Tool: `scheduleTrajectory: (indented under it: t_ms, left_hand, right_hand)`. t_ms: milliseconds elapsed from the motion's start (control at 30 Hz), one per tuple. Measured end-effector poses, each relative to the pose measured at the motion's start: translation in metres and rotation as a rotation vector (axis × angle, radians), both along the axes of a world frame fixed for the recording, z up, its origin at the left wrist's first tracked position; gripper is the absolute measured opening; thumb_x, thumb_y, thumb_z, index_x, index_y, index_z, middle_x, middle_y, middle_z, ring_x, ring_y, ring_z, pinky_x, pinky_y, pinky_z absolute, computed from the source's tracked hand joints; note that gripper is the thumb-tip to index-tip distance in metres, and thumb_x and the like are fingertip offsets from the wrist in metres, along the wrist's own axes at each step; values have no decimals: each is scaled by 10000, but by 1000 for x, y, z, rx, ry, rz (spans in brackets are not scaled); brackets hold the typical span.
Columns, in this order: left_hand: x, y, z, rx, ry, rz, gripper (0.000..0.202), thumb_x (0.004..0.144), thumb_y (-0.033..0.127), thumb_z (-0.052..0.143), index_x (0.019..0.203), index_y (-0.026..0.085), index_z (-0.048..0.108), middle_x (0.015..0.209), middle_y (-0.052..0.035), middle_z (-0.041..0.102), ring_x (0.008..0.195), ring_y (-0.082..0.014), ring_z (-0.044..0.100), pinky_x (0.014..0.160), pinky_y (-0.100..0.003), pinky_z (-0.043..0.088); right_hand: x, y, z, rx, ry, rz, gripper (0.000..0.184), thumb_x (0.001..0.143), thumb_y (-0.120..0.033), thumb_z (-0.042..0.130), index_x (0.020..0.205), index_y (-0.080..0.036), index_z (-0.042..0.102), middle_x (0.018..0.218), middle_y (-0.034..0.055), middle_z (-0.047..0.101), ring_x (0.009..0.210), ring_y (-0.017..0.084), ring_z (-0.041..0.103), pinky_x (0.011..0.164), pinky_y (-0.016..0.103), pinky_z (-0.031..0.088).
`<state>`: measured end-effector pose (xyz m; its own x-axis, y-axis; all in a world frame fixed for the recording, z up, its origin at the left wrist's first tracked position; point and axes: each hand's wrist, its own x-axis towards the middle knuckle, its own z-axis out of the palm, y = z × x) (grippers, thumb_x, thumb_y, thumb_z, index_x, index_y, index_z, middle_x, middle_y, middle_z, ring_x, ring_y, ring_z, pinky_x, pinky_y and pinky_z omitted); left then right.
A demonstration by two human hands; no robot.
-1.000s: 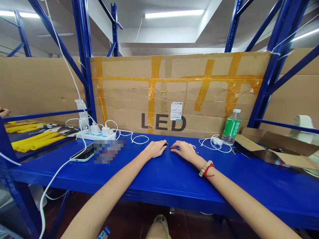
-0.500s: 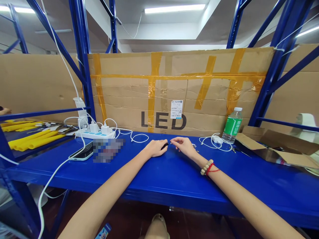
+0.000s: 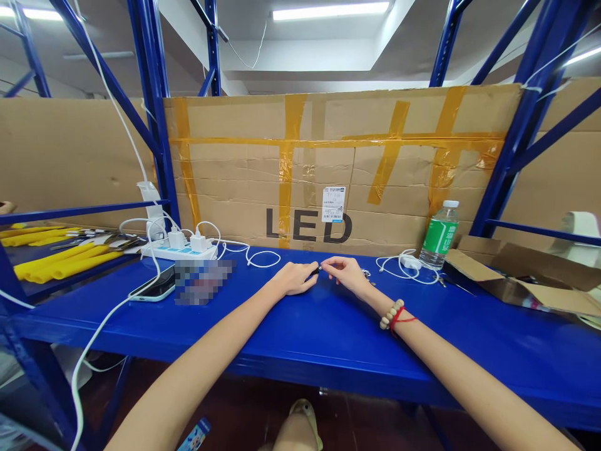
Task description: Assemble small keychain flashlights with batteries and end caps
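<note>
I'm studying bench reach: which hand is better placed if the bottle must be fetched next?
Probably the right hand: the bottle stands on its side of the table. The left hand is farther away, holding a small black item, with the right hand in between.

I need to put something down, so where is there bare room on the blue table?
The blue table is bare between the forearms, from the left hand and right hand to the near edge, and between the right forearm and open carton. It is crowded back left, with power strip and phone, and back right, with white cable and bottle.
</note>
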<state>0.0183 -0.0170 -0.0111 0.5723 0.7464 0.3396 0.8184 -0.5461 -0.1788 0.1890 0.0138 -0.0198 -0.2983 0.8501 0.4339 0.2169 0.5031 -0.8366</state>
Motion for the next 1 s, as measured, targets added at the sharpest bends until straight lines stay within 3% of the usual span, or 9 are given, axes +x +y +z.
scheduleTrajectory:
  t_ms: [767,1000]
  left_hand:
    - [-4,9,-7,104,14,-30,218,937,327,286,998,201,452,907,-41,659,815,-196,637,593,-244,441]
    - [-3,19,-9,196,-4,-53,269,941,322,281,1060,181,478,917,-63,607,866,-182,572,729,-271,433]
  right_hand:
    - [4,1,-3,-50,-50,16,332,622,-449,646,707,-128,638,463,-37,503,383,48,398,359,170,305]
    - [7,1,-2,-83,-80,19,347,637,-472,634,702,-131,636,434,-44,482,377,48,391,370,171,301]
